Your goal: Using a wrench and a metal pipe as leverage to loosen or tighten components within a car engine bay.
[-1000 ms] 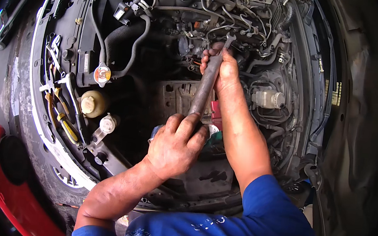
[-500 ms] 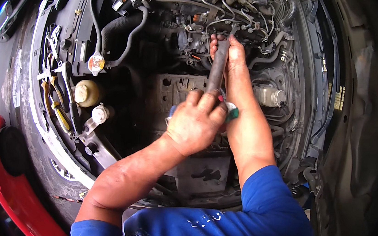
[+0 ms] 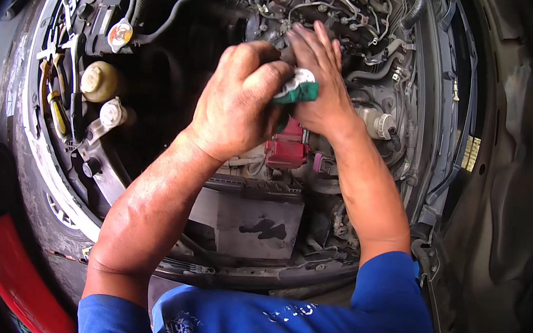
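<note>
My left hand point(image 3: 238, 92) is closed on a green and white cloth point(image 3: 302, 91), raised over the engine bay of a car. Against the cloth's right side leans my right hand point(image 3: 324, 85), its back toward me and its fingers stretched out, pointing up and away. The palm is out of sight. A small dark patch shows between the two hands, but I cannot make out what it is. The dark grey tube seen before cannot be made out, and the hands cover that spot.
Below the hands are a battery point(image 3: 251, 220) and a red plastic cover point(image 3: 288, 149). Several hand tools, among them a yellow-handled screwdriver point(image 3: 58, 112), lie along the left edge. A cream reservoir point(image 3: 98, 82) and a radiator cap point(image 3: 120, 34) stand nearby. Metal lines point(image 3: 322, 6) cross the engine behind.
The view has shifted. My left hand with the cloth has come up beside the right hand. My right fingers, curled around the grey tube before, are now stretched out, and the tube is no longer visible.
</note>
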A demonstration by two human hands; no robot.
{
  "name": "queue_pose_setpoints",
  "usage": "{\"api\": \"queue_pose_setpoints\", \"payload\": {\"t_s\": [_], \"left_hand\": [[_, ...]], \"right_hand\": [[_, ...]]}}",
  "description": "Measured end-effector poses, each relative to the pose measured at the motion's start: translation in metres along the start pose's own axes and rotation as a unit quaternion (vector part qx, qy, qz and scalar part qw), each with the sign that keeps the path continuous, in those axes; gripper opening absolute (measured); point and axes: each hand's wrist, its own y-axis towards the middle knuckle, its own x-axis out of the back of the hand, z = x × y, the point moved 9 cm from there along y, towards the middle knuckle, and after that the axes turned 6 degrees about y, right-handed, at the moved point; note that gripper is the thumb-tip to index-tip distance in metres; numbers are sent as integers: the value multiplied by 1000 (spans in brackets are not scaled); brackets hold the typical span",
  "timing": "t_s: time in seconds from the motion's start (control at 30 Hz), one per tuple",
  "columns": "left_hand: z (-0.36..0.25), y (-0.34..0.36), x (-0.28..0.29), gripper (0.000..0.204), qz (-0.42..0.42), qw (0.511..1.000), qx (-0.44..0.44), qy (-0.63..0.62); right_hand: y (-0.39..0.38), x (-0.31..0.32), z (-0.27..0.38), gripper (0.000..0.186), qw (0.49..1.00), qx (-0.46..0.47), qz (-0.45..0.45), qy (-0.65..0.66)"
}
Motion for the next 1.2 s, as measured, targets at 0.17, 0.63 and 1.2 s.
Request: {"api": "queue_pose_setpoints", "payload": {"t_s": [0.17, 0.63, 1.2], "left_hand": [[10, -2, 4, 66, -101, 982, 117, 108], [39, 9, -3, 27, 20, 991, 121, -53], [86, 44, 15, 25, 94, 986, 85, -110]], "right_hand": [[40, -6, 2, 35, 983, 135, -62, 106], [52, -16, 15, 19, 993, 116, -25, 25], [93, -28, 20, 22, 999, 43, -26, -8]]}}
